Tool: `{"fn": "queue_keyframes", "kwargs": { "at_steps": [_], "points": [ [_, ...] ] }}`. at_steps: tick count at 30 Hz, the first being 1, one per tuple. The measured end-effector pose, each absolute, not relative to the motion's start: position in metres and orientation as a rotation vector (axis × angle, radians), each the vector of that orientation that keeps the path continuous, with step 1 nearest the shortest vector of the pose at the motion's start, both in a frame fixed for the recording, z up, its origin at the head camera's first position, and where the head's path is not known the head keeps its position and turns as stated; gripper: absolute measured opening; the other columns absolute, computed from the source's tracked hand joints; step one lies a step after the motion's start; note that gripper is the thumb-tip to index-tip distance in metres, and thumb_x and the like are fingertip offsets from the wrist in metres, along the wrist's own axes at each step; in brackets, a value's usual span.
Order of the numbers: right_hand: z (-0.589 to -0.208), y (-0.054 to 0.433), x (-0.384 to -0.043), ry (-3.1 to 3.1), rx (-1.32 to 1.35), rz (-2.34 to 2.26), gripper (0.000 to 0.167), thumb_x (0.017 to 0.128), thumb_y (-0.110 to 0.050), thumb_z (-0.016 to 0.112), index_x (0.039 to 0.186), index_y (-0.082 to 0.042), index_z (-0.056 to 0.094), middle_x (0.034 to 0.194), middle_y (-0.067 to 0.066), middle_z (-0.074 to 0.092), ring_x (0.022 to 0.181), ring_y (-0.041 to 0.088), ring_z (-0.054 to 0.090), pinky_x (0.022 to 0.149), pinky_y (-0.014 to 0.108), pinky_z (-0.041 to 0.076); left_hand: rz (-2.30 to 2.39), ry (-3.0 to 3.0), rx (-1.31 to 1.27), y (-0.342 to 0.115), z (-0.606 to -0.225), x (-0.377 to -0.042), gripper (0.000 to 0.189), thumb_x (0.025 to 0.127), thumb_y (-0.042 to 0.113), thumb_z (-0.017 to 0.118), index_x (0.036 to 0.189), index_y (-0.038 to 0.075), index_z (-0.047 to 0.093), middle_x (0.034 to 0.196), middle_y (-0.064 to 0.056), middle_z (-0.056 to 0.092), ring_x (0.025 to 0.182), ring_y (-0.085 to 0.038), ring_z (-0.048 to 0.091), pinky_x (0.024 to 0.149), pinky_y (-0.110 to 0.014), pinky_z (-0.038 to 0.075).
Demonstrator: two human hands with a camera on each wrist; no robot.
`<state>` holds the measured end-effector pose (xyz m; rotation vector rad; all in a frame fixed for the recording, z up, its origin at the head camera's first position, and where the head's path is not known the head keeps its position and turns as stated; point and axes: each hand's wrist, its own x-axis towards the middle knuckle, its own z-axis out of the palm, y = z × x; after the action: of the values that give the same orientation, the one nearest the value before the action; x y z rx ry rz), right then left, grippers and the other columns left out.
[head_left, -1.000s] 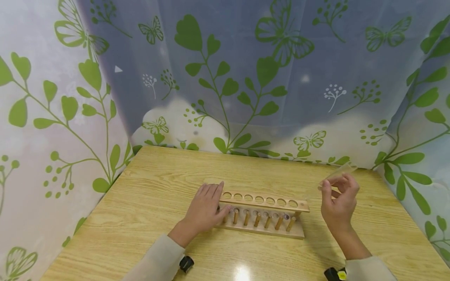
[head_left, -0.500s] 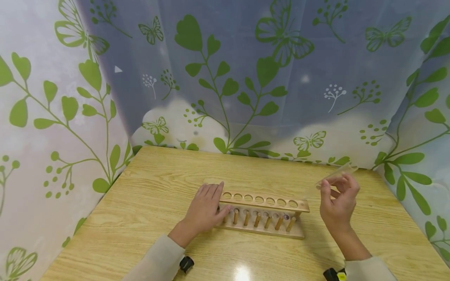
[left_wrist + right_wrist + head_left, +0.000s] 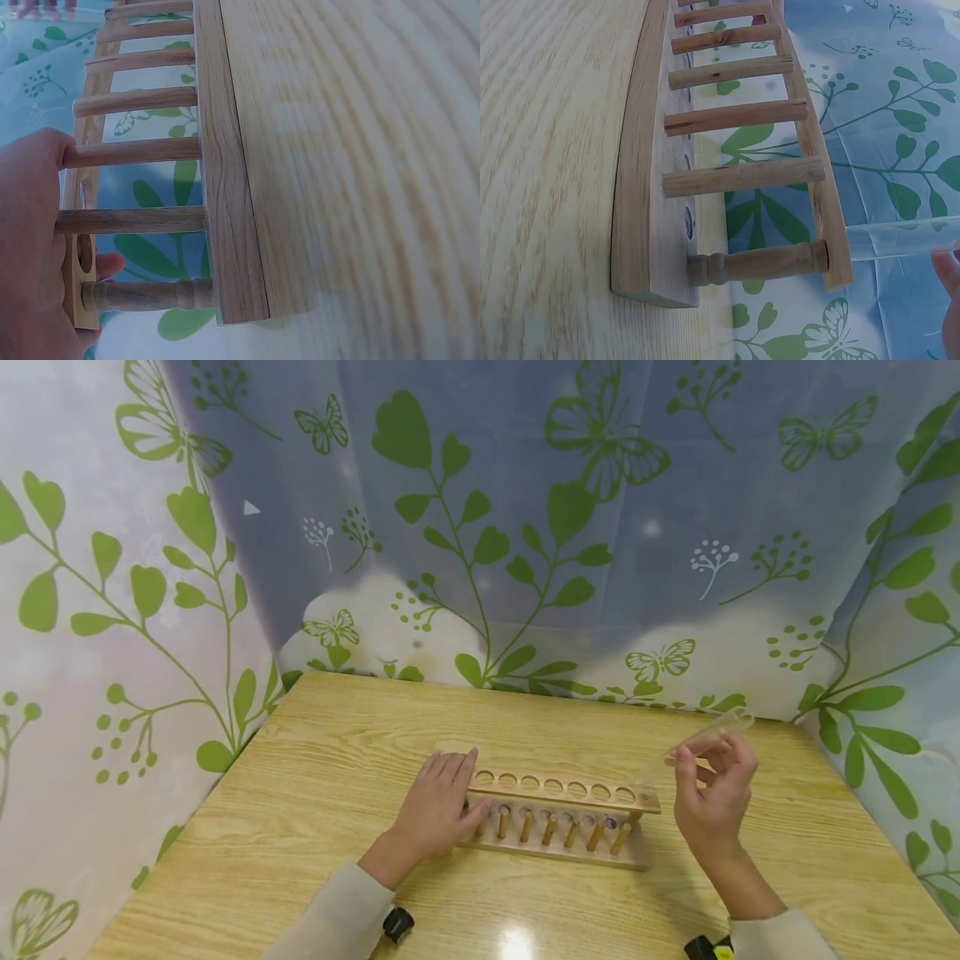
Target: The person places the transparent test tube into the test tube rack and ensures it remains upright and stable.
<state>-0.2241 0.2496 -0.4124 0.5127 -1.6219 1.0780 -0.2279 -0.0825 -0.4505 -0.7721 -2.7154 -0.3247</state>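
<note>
A wooden test tube rack (image 3: 643, 799) stands upright on the table, with a row of round holes in its top bar and several upright pegs. My left hand (image 3: 431, 810) grips the rack's left end; the thumb is at the front and the fingers lie over the top bar. In the left wrist view, fingertips (image 3: 110, 264) show beyond the rack. Right of the rack, my right hand (image 3: 716, 797) pinches a clear test tube (image 3: 705, 741) above the table. The tube lies tilted, its open end up to the right, apart from the rack in the head view.
The wooden table (image 3: 337, 727) extends around the rack. Behind it and at both sides hang cloths (image 3: 510, 527) printed with leaves and butterflies. A black wrist device (image 3: 398, 925) shows by the left sleeve, another (image 3: 701, 947) by the right.
My right hand has moved slightly left, toward the rack, with the test tube still pinched. The left hand and the rack have stayed in place.
</note>
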Motion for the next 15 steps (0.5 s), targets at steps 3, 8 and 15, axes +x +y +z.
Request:
{"fn": "queue_keyframes", "kwargs": {
  "at_steps": [3,8,15],
  "points": [
    [-0.4119,0.2482,-0.2237,-1.614,0.524,1.082,0.037,0.097,-0.006,0.054,0.119,0.013,0.032,0.09,0.001,0.055,0.077,-0.001,0.06,0.068,0.006,0.049,-0.316,-2.706,-0.776,-0.0823,-0.4509,-0.2282,0.073,0.097,0.048,0.051,0.147,-0.002,0.037,0.138,-0.016,0.051,0.129,-0.031,0.045,0.116,-0.047,0.025],
    [-0.4113,0.2464,-0.2236,-1.602,0.54,1.094,0.037,0.096,-0.005,0.055,0.119,0.013,0.032,0.09,0.002,0.055,0.076,0.001,0.06,0.068,0.006,0.049,-0.3,-2.709,-0.772,-0.0823,-0.4511,-0.229,0.073,0.098,0.049,0.05,0.148,-0.002,0.036,0.138,-0.016,0.05,0.13,-0.031,0.045,0.116,-0.047,0.025],
    [-0.4127,0.245,-0.224,-1.616,0.579,1.09,0.037,0.096,-0.005,0.054,0.12,0.014,0.032,0.087,0.008,0.055,0.076,0.003,0.06,0.068,0.007,0.05,-0.309,-2.716,-0.773,-0.0821,-0.4508,-0.2293,0.072,0.098,0.049,0.05,0.148,-0.002,0.036,0.138,-0.016,0.05,0.13,-0.031,0.045,0.116,-0.047,0.025]
  ]
}}
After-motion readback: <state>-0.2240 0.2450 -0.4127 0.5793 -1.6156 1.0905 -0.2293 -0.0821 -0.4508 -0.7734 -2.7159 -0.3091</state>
